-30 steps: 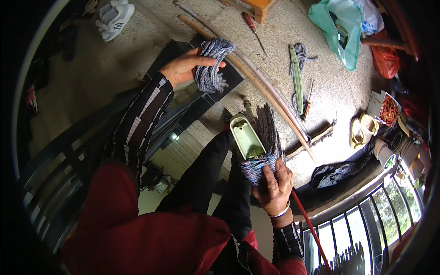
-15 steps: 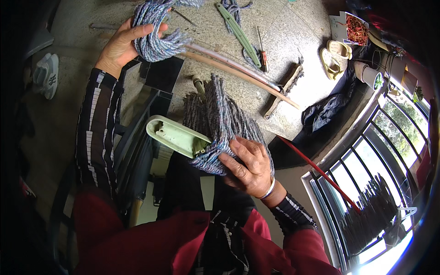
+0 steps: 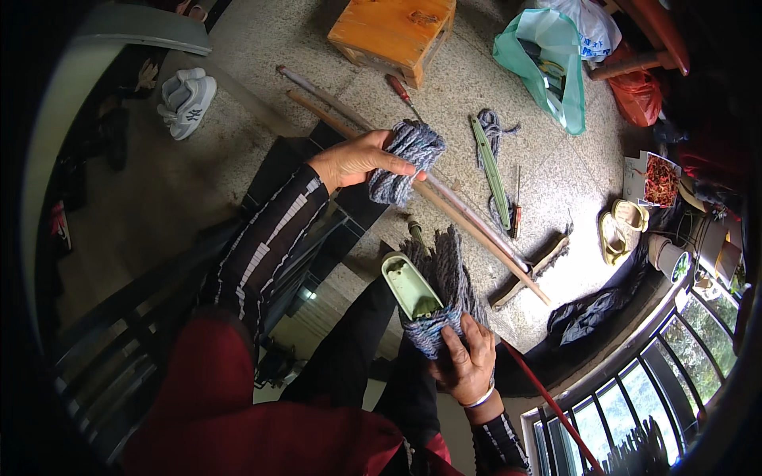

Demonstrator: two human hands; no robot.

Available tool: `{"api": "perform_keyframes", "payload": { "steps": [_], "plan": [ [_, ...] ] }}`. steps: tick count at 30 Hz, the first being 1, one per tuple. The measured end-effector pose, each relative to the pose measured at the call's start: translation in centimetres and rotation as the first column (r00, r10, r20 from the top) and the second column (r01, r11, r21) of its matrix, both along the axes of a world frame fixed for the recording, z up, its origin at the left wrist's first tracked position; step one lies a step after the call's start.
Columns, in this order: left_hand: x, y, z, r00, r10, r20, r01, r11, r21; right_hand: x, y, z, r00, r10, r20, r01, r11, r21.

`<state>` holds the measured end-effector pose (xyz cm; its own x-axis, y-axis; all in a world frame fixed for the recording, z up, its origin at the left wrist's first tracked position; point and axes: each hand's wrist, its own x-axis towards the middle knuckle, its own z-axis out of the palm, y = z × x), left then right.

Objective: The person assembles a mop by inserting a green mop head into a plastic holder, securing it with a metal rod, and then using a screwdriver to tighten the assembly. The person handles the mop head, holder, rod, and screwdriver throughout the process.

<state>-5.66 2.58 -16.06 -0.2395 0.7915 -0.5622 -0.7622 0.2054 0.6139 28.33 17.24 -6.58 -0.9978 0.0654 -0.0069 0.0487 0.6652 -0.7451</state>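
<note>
My left hand (image 3: 361,161) is closed around a looped bundle of blue-grey mop yarn (image 3: 409,159), held up over two long poles. Lower down, my right hand (image 3: 470,361) grips a mop head whose pale green plastic frame (image 3: 406,282) points up and left. Blue-grey yarn (image 3: 429,332) wraps across the frame's near end, under my fingers. Darker grey strands (image 3: 450,266) hang off the mop head's far side. My right thumb is partly hidden behind the yarn.
On the speckled floor lie two poles (image 3: 476,230), a green plastic strip (image 3: 490,170) with yarn, screwdrivers (image 3: 517,218) and a worn wooden bar (image 3: 528,274). Around them are a wooden stool (image 3: 389,32), a teal bag (image 3: 556,59), sandals (image 3: 613,238), sneakers (image 3: 189,103) and a window railing (image 3: 635,397).
The view has swung, bringing the stool and bags in. My left hand with the yarn bundle has come closer to my right hand. The bundle looks more compact. My right hand keeps its grip.
</note>
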Motion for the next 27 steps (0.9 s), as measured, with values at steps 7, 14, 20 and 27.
{"api": "perform_keyframes", "payload": {
  "steps": [7,14,20,27],
  "plan": [
    [0.1,-0.6,1.4,0.988,-0.055,-0.144,0.024,0.977,-0.212,-0.5,0.1,0.5,1.000,0.000,0.014,-0.001,1.000,0.006],
    [1.0,-1.6,0.8,0.990,-0.112,-0.091,0.097,0.984,-0.149,0.2,0.2,-0.2,0.998,-0.062,0.028,0.064,0.995,-0.078],
    [2.3,-2.0,-0.6,0.992,-0.048,-0.118,0.022,0.977,-0.214,0.4,0.7,-1.1,0.987,-0.159,0.005,0.159,0.983,-0.089],
    [5.7,-3.8,-1.3,0.992,0.099,-0.082,-0.111,0.982,-0.153,1.8,1.3,-1.6,0.958,-0.281,0.065,0.283,0.959,-0.017]
  ]
}}
